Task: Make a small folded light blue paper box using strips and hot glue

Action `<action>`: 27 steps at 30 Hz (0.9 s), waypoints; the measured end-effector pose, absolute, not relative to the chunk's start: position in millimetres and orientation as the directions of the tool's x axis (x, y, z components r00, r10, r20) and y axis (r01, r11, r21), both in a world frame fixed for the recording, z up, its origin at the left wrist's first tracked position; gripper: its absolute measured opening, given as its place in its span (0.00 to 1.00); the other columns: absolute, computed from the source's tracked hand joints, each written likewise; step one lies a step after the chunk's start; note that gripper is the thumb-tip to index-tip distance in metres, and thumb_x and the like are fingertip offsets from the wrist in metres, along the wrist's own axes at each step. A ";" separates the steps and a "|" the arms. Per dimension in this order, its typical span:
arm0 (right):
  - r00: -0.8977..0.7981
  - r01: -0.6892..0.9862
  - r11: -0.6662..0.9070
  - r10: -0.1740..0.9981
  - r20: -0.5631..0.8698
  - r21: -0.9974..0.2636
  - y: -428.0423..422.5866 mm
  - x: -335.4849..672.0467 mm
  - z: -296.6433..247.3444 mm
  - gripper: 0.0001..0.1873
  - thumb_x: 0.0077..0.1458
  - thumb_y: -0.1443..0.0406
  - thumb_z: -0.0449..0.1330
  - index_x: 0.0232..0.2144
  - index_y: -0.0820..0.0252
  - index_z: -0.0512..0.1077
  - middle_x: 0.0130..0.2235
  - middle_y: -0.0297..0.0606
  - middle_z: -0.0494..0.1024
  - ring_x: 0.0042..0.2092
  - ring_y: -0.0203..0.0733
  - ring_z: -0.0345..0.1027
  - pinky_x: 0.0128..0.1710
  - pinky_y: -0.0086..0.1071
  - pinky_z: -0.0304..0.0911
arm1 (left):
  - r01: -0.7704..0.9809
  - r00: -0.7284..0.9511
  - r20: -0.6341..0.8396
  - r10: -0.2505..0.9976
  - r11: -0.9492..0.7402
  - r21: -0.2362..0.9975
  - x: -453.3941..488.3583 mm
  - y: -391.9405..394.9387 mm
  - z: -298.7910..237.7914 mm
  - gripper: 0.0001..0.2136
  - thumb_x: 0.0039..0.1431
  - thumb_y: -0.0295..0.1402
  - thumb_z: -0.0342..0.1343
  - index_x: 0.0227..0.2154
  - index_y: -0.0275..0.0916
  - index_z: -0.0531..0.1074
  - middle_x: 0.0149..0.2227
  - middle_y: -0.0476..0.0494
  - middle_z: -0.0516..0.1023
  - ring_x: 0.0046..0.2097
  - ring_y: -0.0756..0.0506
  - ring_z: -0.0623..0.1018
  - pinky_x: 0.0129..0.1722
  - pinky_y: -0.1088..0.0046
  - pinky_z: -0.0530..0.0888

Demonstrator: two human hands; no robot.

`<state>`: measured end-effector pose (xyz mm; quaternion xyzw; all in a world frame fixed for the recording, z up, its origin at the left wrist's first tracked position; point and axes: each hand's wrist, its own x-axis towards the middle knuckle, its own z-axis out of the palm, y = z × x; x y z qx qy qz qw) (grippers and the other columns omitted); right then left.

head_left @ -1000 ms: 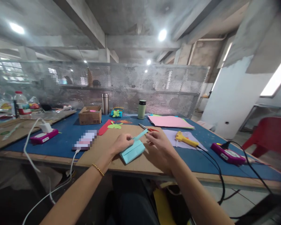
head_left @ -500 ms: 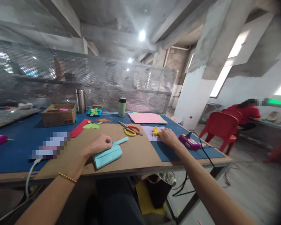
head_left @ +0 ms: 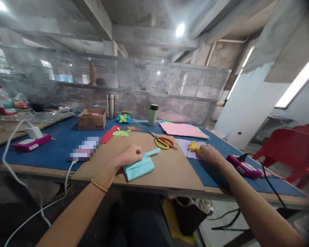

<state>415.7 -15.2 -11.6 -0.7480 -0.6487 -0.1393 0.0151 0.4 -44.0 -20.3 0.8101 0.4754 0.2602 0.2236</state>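
My left hand point(head_left: 130, 155) is closed with its fingertips pinching the top of a light blue folded paper pouch point(head_left: 140, 168). A narrow strip of the same blue paper point(head_left: 153, 152) sticks out to the right from the pinch. My right hand point(head_left: 210, 153) is closed round the rear of a yellow glue gun point(head_left: 194, 146), which rests over a lilac sheet of paper point(head_left: 181, 145). The gun's handle is hidden by my fingers. Scissors with red and yellow handles point(head_left: 162, 141) lie between the hands on the cardboard sheet point(head_left: 170, 168).
Pink paper sheets point(head_left: 184, 129), a green bottle point(head_left: 153, 115), a steel flask point(head_left: 110, 107) and a cardboard box point(head_left: 92, 120) stand along the back. Green cut paper point(head_left: 121, 132) and red paper point(head_left: 112, 133) lie left. A purple power strip point(head_left: 243, 166) with a black cable is at right.
The view has turned left, so everything sits further right in the picture. Both hands keep their holds, on the blue pouch and the glue gun, with little visible motion on the table.
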 end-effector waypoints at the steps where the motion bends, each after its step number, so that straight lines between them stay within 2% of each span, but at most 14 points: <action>1: 0.109 0.979 -0.147 0.963 0.247 0.143 -17.4 414.4 -11.8 0.17 0.61 0.58 0.53 0.39 0.67 0.75 0.41 0.58 0.76 0.43 0.54 0.73 0.39 0.38 0.61 | 0.656 0.406 0.210 0.889 -0.444 0.610 0.4 -43.8 -20.8 0.07 0.48 0.34 0.54 0.23 0.37 0.74 0.23 0.49 0.72 0.29 0.49 0.69 0.27 0.74 0.59; 4: 0.091 0.993 -0.112 0.935 0.343 0.043 -28.4 404.3 -6.6 0.17 0.62 0.59 0.50 0.35 0.66 0.73 0.36 0.52 0.76 0.39 0.51 0.71 0.36 0.37 0.59 | 0.657 0.405 0.233 0.884 -0.459 0.598 0.7 -42.9 -22.3 0.07 0.48 0.33 0.54 0.24 0.37 0.75 0.26 0.48 0.74 0.30 0.48 0.70 0.28 0.74 0.61; 6: 0.078 0.996 -0.054 0.918 0.389 -0.073 -40.9 390.6 2.3 0.20 0.64 0.58 0.45 0.33 0.63 0.72 0.31 0.45 0.75 0.35 0.46 0.70 0.34 0.35 0.58 | 0.661 0.412 0.253 0.875 -0.478 0.579 1.2 -42.7 -22.9 0.06 0.47 0.32 0.55 0.23 0.36 0.75 0.29 0.46 0.76 0.32 0.47 0.71 0.30 0.74 0.62; 7: 0.070 0.981 0.009 0.913 0.401 -0.193 -48.9 381.3 7.7 0.22 0.65 0.56 0.44 0.33 0.62 0.72 0.29 0.42 0.73 0.32 0.44 0.68 0.33 0.34 0.58 | 0.666 0.412 0.256 0.874 -0.481 0.569 1.5 -42.8 -23.1 0.06 0.48 0.32 0.55 0.23 0.36 0.75 0.29 0.45 0.76 0.32 0.47 0.72 0.30 0.74 0.63; 9: 0.016 0.876 0.165 0.929 0.369 -0.453 -67.8 358.8 18.4 0.28 0.64 0.49 0.43 0.33 0.61 0.74 0.25 0.37 0.70 0.29 0.41 0.64 0.29 0.32 0.56 | 0.679 0.406 0.247 0.880 -0.472 0.562 1.9 -43.0 -23.5 0.07 0.48 0.31 0.54 0.24 0.36 0.76 0.29 0.45 0.76 0.32 0.47 0.72 0.31 0.74 0.63; 10: -0.034 0.809 0.223 0.941 0.336 -0.544 -77.7 346.4 22.9 0.30 0.63 0.45 0.44 0.34 0.61 0.75 0.25 0.36 0.69 0.28 0.39 0.62 0.28 0.31 0.56 | 0.681 0.404 0.241 0.882 -0.466 0.565 2.0 -43.1 -23.8 0.07 0.48 0.31 0.54 0.26 0.36 0.76 0.29 0.46 0.76 0.32 0.47 0.72 0.31 0.74 0.64; 13: -0.186 0.656 0.299 0.954 0.236 -0.693 -102.8 310.5 29.7 0.33 0.60 0.41 0.46 0.35 0.61 0.76 0.25 0.35 0.66 0.27 0.37 0.57 0.27 0.31 0.54 | 0.672 0.396 0.248 0.884 -0.464 0.577 1.9 -43.6 -25.2 0.09 0.48 0.29 0.55 0.33 0.38 0.76 0.32 0.46 0.77 0.34 0.47 0.73 0.31 0.74 0.64; 17: -0.326 0.611 0.329 0.933 0.150 -0.720 -114.5 276.6 27.9 0.31 0.58 0.41 0.49 0.35 0.60 0.77 0.28 0.38 0.70 0.29 0.38 0.59 0.28 0.31 0.57 | 0.676 0.383 0.244 0.891 -0.450 0.584 2.2 -44.7 -26.9 0.09 0.49 0.30 0.55 0.36 0.39 0.73 0.33 0.46 0.76 0.34 0.47 0.73 0.29 0.74 0.63; 23: -0.470 0.573 0.460 0.862 0.188 -0.678 -97.7 255.6 18.7 0.30 0.59 0.41 0.49 0.35 0.58 0.77 0.37 0.41 0.76 0.39 0.45 0.66 0.39 0.36 0.63 | 0.659 0.402 0.281 0.871 -0.488 0.571 1.8 -42.5 -30.2 0.08 0.52 0.31 0.56 0.36 0.39 0.72 0.36 0.45 0.74 0.38 0.46 0.73 0.34 0.74 0.66; 27: -0.479 0.580 0.473 0.857 0.193 -0.663 -86.8 255.7 10.7 0.30 0.58 0.40 0.49 0.34 0.58 0.76 0.36 0.41 0.76 0.40 0.46 0.67 0.41 0.38 0.64 | 0.660 0.416 0.275 0.866 -0.496 0.564 0.7 -41.1 -30.9 0.08 0.53 0.30 0.56 0.36 0.39 0.72 0.36 0.45 0.73 0.39 0.46 0.73 0.35 0.73 0.67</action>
